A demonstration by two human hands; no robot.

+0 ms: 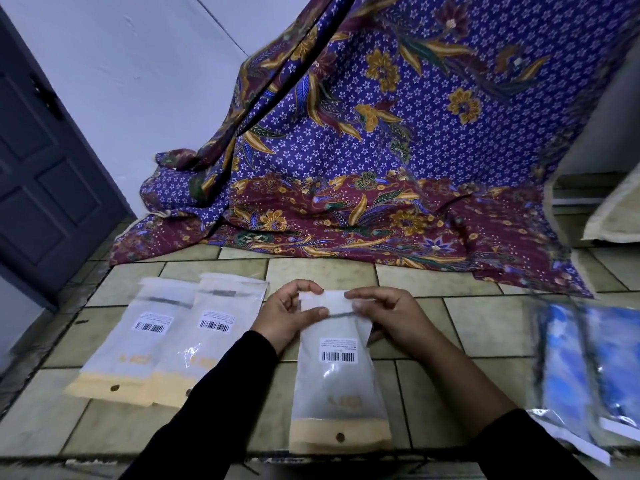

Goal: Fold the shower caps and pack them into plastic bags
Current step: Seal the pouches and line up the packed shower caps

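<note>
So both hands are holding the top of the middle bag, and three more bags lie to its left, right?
Not quite: the head view shows only two bags on its left, the outer bag and the inner bag. The left hand and right hand do hold the top of the middle bag.

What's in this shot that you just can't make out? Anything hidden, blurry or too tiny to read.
Head view, the only one:
- held bag: its frosted plastic hides whether a cap is inside.
- label: the print is too small to read.
- flap: both ends are covered by the left hand and right hand pinching it.
- blue packets: blurred and cut off by the right edge.
</note>
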